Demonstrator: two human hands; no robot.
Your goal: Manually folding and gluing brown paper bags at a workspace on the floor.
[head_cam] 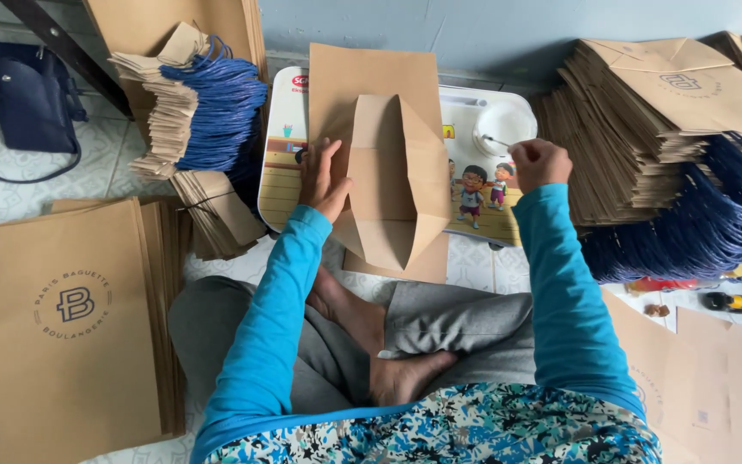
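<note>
A brown paper bag (388, 155) lies flat on a small cartoon-printed table (281, 163), its bottom folded open into a diamond shape. My left hand (324, 179) presses on the bag's left flap, fingers spread. My right hand (538, 163) is closed on a thin stick (495, 140) whose tip reaches into a white round dish (506, 125) on the table's far right corner. Both my arms wear blue sleeves. I sit cross-legged on the floor behind the table.
A pile of flat brown bags (70, 326) lies at my left. Bundles of blue cord handles with paper strips (208, 103) stand at the back left. A large stack of finished bags with blue handles (672, 146) fills the right. A dark bag (27, 94) rests far left.
</note>
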